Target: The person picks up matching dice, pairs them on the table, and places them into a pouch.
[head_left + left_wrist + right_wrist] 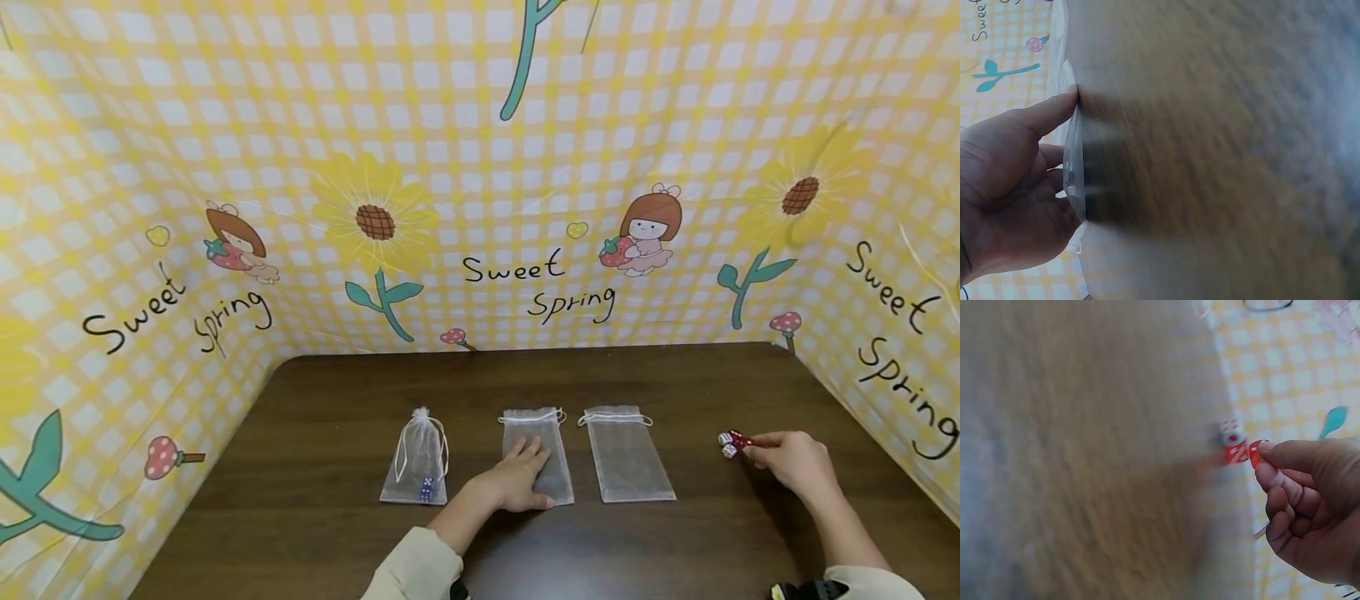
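Pale sleeve [416,567]; left fingers [527,457] on middle bag [557,465]; blue dice [427,489] in leftmost bag [408,471].

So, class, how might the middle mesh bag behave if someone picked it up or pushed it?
The middle mesh bag is probably floppy: its thin, see-through fabric lies flat under the left hand. It is likely light, since no bulge shows in its visible part. Pushed, it may slide or wrinkle rather than roll, lying flat on the table.
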A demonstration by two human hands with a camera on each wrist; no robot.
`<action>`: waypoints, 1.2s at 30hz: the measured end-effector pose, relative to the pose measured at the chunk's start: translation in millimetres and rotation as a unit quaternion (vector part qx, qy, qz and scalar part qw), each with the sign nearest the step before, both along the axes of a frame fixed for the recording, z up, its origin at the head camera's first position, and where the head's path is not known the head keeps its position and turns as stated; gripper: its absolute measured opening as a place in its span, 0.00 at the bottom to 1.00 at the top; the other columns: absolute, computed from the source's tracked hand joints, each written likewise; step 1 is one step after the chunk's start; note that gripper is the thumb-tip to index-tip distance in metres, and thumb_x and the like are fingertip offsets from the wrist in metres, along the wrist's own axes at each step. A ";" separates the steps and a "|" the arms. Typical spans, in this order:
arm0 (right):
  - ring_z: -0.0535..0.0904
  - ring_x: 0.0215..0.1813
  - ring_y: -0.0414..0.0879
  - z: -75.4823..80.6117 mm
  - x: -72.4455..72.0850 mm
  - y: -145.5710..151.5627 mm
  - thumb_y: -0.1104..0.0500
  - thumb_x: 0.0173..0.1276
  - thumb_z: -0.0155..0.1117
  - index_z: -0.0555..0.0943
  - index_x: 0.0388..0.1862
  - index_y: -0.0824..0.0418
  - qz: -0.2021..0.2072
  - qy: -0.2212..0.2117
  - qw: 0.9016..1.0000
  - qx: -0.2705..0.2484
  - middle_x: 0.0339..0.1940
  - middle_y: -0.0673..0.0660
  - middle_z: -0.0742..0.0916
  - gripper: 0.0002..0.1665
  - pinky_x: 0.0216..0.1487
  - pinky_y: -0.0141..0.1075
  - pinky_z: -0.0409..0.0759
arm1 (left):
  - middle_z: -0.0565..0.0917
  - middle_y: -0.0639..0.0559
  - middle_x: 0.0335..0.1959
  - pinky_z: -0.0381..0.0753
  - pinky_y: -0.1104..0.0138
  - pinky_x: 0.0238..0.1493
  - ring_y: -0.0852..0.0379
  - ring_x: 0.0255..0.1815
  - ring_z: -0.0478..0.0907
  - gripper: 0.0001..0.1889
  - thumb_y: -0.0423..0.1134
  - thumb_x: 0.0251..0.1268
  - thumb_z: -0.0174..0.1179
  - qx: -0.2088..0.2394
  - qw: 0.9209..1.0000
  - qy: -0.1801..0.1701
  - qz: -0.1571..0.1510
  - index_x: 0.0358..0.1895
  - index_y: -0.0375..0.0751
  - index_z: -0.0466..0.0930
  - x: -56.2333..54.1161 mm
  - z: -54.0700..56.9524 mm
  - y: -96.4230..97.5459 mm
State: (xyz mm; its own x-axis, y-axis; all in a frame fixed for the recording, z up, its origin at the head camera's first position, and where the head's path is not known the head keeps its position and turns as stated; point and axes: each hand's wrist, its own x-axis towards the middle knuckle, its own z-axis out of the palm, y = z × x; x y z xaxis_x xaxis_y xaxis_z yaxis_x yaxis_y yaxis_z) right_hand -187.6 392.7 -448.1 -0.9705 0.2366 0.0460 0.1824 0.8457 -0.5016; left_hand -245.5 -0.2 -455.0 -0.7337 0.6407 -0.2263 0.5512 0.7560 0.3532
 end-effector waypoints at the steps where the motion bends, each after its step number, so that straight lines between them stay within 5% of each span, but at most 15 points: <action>1: 0.77 0.27 0.46 1.9 2.8 -2.4 0.53 0.62 0.61 0.81 0.41 0.72 0.001 0.007 1.000 0.000 0.21 0.52 0.85 0.21 0.28 0.42 0.70 | 0.53 0.43 0.72 0.51 0.57 0.68 0.44 0.72 0.44 0.38 0.49 0.59 0.61 0.001 1.000 -0.001 0.000 0.70 0.39 0.57 0.0 -0.1 0.0; 7: 0.77 0.26 0.45 12.7 21.9 -37.7 0.52 0.59 0.66 0.84 0.39 0.68 0.037 0.056 0.998 -0.002 0.22 0.54 0.86 0.19 0.24 0.38 0.70 | 0.53 0.44 0.72 0.52 0.57 0.68 0.44 0.72 0.44 0.38 0.49 0.59 0.61 0.000 1.000 -0.002 -0.001 0.70 0.39 0.57 -0.4 0.3 0.3; 14: 0.72 0.21 0.34 12.2 27.3 -95.4 0.61 0.54 0.70 0.86 0.36 0.62 0.133 0.072 0.988 -0.040 0.21 0.47 0.84 0.10 0.21 0.31 0.71 | 0.53 0.43 0.72 0.52 0.57 0.68 0.44 0.72 0.45 0.38 0.49 0.59 0.62 0.001 1.000 0.001 0.001 0.70 0.39 0.57 -1.8 1.0 -0.7; 18: 0.71 0.20 0.32 9.8 31.2 -121.4 0.61 0.54 0.69 0.85 0.37 0.64 0.205 0.051 0.972 -0.104 0.18 0.44 0.81 0.11 0.18 0.29 0.70 | 0.54 0.43 0.71 0.51 0.57 0.68 0.43 0.71 0.45 0.38 0.49 0.59 0.62 0.002 1.000 0.004 -0.002 0.69 0.39 0.58 -0.7 0.1 -0.3; 26: 0.74 0.22 0.30 -4.7 41.2 -162.3 0.65 0.53 0.68 0.85 0.33 0.64 0.345 0.013 0.923 -0.172 0.21 0.41 0.83 0.07 0.20 0.29 0.74 | 0.54 0.42 0.71 0.50 0.58 0.68 0.44 0.72 0.45 0.38 0.48 0.58 0.62 0.012 1.000 0.005 0.000 0.69 0.38 0.58 -0.7 -1.9 0.3; 30: 0.72 0.22 0.29 -10.9 44.3 -175.4 0.65 0.53 0.69 0.86 0.31 0.62 0.364 -0.032 0.915 -0.168 0.23 0.40 0.83 0.05 0.20 0.28 0.73 | 0.54 0.42 0.71 0.49 0.58 0.68 0.44 0.72 0.45 0.38 0.48 0.58 0.62 0.014 1.000 0.006 -0.001 0.69 0.38 0.59 -0.9 -2.5 0.2; 36: 0.69 0.18 0.27 -14.4 46.7 -183.9 0.64 0.51 0.71 0.86 0.27 0.59 0.382 -0.032 0.913 -0.136 0.16 0.37 0.79 0.04 0.18 0.26 0.70 | 0.55 0.42 0.71 0.50 0.59 0.68 0.44 0.71 0.46 0.37 0.49 0.58 0.62 0.013 1.000 0.012 -0.001 0.68 0.38 0.60 -0.9 -4.0 0.2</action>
